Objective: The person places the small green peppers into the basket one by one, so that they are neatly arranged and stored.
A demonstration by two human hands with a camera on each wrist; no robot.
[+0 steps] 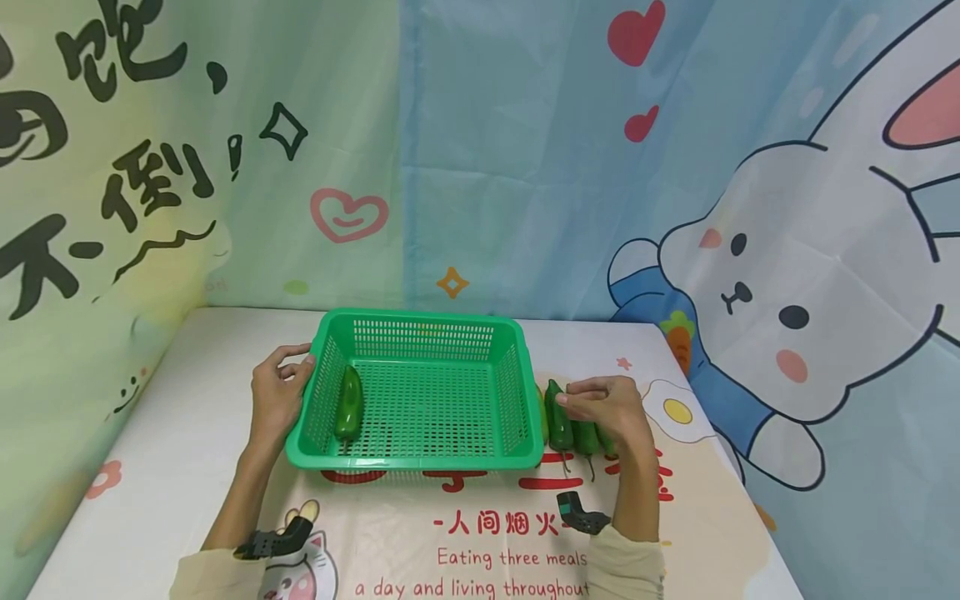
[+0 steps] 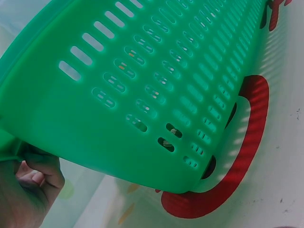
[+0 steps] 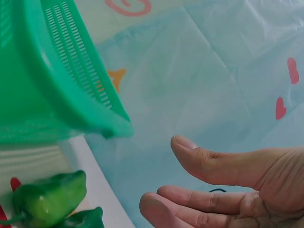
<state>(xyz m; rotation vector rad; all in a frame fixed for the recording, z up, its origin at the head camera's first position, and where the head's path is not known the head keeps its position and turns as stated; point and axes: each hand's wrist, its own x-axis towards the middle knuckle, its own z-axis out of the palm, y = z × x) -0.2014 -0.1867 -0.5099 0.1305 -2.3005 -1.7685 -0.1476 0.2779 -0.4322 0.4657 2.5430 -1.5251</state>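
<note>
A green plastic basket (image 1: 420, 462) with slotted walls stands on the table, holding one green pepper (image 1: 348, 404) near its left wall. My left hand (image 1: 281, 392) holds the basket's left rim; in the left wrist view its curled fingers (image 2: 50, 173) are at the rim's underside. Just right of the basket lie several green peppers (image 1: 558, 425) side by side, stems toward me. Over them hovers my right hand (image 1: 607, 408), partly covering the rightmost ones. In the right wrist view the thumb and fingers (image 3: 199, 209) are apart with nothing between them.
The table cover (image 1: 495, 575) bears printed red characters, English text and a cat. A printed curtain (image 1: 510, 208) with hearts and a rabbit hangs behind the table's back edge. Black bands (image 1: 277, 540) circle both wrists.
</note>
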